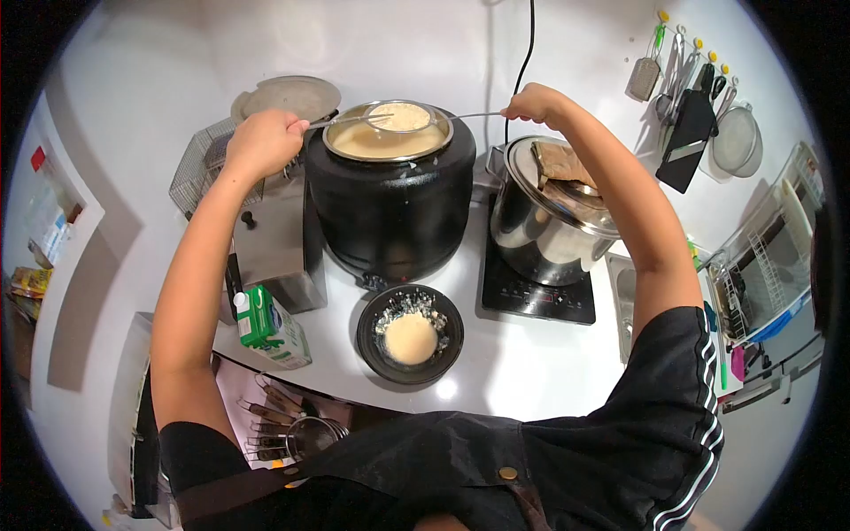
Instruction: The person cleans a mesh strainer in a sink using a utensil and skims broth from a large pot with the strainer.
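A round strainer (400, 117) with pale, grainy food in it lies over the mouth of a large black pot (390, 208), which holds creamy liquid. My left hand (268, 142) is closed around a metal handle at the left of the pot. On the right, my right hand (536, 104) pinches the end of a thin metal rod that reaches to the strainer. A black bowl (370, 350) in front of the pot contains creamy liquid, with whitish bits around its inner wall.
A steel pot (544, 234) with a lid stands on a black induction cooker (540, 303) at the right. A green and white carton (274, 327) is left of the bowl. Utensils, including a black slicer (687, 142), hang on the right wall.
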